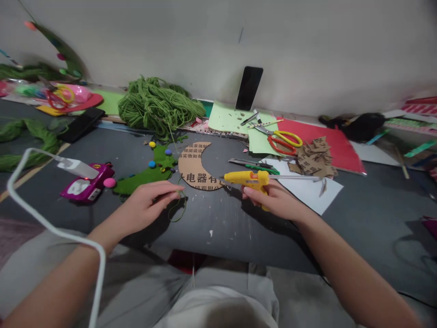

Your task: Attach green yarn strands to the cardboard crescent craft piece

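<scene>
My right hand [268, 198] is closed around the handle of a yellow hot glue gun [247, 177], whose nozzle points left over the tip of a cardboard crescent [191, 168] with printed characters. A clear glue stick [297, 177] sticks out of the gun's back. My left hand [155, 202] pinches the end of green yarn [177, 221] between thumb and fingers, just left of the crescent's lower edge. Behind that hand lies a green crescent [139, 180] with coloured pom-poms, partly hidden by it.
A big heap of green yarn [157, 107] lies at the back. Scissors [285, 141], a utility knife [251, 163] and cardboard scraps [316, 159] lie to the right. A purple device [87, 184] with a white cable is at left. A phone [249, 86] leans on the wall.
</scene>
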Demonstrator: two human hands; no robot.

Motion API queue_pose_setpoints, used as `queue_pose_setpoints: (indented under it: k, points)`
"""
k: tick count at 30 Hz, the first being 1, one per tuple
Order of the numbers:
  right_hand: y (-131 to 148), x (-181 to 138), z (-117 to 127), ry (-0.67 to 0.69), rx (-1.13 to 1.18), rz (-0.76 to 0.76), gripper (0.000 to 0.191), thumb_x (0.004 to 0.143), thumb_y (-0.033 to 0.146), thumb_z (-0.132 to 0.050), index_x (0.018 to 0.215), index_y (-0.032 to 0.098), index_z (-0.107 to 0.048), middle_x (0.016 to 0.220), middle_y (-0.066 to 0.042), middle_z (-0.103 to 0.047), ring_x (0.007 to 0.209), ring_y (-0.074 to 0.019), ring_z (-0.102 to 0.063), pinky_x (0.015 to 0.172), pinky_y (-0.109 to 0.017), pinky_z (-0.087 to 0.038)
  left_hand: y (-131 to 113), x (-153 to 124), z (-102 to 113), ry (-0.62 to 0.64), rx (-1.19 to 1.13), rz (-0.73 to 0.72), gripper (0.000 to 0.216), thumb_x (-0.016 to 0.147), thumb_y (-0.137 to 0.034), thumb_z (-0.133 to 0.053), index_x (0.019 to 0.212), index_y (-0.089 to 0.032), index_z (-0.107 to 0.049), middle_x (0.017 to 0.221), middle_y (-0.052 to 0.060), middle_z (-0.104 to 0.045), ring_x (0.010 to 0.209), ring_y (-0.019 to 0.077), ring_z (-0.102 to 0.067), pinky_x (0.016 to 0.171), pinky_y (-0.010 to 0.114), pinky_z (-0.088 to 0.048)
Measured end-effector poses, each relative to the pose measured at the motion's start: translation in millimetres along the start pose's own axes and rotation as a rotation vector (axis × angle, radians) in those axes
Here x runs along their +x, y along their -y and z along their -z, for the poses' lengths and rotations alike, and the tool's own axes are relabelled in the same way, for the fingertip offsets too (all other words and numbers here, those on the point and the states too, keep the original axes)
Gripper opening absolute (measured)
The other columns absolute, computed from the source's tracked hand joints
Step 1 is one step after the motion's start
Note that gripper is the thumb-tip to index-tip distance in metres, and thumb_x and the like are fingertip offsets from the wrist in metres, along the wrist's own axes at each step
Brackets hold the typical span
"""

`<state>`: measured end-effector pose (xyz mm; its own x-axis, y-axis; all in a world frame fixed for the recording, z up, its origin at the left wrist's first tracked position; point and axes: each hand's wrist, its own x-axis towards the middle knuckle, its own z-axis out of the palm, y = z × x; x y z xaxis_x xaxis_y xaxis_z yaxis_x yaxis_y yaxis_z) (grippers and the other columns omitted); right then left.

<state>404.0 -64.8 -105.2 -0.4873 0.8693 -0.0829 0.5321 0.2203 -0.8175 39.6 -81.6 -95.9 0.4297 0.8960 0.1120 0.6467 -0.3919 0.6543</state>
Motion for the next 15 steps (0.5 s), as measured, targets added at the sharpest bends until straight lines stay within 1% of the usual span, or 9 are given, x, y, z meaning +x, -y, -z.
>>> queue_pose_setpoints:
  k: [3,4,6,9,11,15]
  points:
    - [0,4,-10,0.017,-0.069,0.004,0.031,0.093,0.051,-0.065,0.087,0.021,-0.064,0.073,0.000,-0.064,0.064,-0.0158,-0.060,0.061,-0.030,-0.052,-3,3,-17,-0.031,0.024,-0.113,0.031,0.101,-0.026,-0.049,0.116,-0.019,-0.075,0.101,0.007,-0.077,0.088,0.0164,-0.071,0.081,0.027,-0.055]
    - [0,4,-13,0.006,-0.110,-0.001,0.031,0.091,0.051,-0.067,0.085,0.021,-0.063,0.073,0.001,-0.064,0.064,-0.0158,-0.060,0.062,-0.030,-0.052,-4,2,-22,-0.033,0.031,-0.138,0.031,0.102,-0.024,-0.047,0.117,-0.019,-0.074,0.102,0.007,-0.076,0.089,0.0161,-0.071,0.082,0.027,-0.055]
    - [-2,4,-16,-0.028,-0.188,-0.019,0.032,0.092,0.052,-0.065,0.081,0.021,-0.063,0.072,0.000,-0.065,0.064,-0.0164,-0.060,0.063,-0.031,-0.053,-4,0,-28,-0.015,0.049,-0.170,0.031,0.102,-0.021,-0.046,0.119,-0.018,-0.073,0.104,0.008,-0.076,0.091,0.0158,-0.070,0.083,0.027,-0.054]
    - [-4,3,-20,-0.064,-0.265,-0.032,0.032,0.095,0.052,-0.060,0.089,0.022,-0.068,0.080,-0.002,-0.071,0.070,-0.0194,-0.065,0.067,-0.034,-0.054,-3,-8,-31,0.007,0.077,-0.184,0.031,0.102,-0.021,-0.048,0.120,-0.018,-0.072,0.106,0.008,-0.075,0.092,0.0158,-0.069,0.084,0.027,-0.053]
    - [-4,3,-21,-0.057,-0.284,-0.047,0.030,0.095,0.049,-0.059,0.095,0.021,-0.071,0.084,-0.003,-0.074,0.074,-0.0212,-0.068,0.068,-0.034,-0.054,-2,-12,-30,0.002,0.089,-0.183,0.030,0.102,-0.021,-0.048,0.120,-0.018,-0.072,0.106,0.008,-0.075,0.091,0.0156,-0.069,0.084,0.027,-0.053]
    - [-2,2,-24,-0.038,-0.268,-0.105,0.030,0.094,0.046,-0.058,0.091,0.020,-0.073,0.079,-0.003,-0.074,0.068,-0.0205,-0.067,0.065,-0.033,-0.053,-2,-15,-28,-0.012,0.104,-0.189,0.031,0.101,-0.021,-0.046,0.118,-0.018,-0.072,0.104,0.008,-0.075,0.089,0.0162,-0.070,0.083,0.028,-0.055]
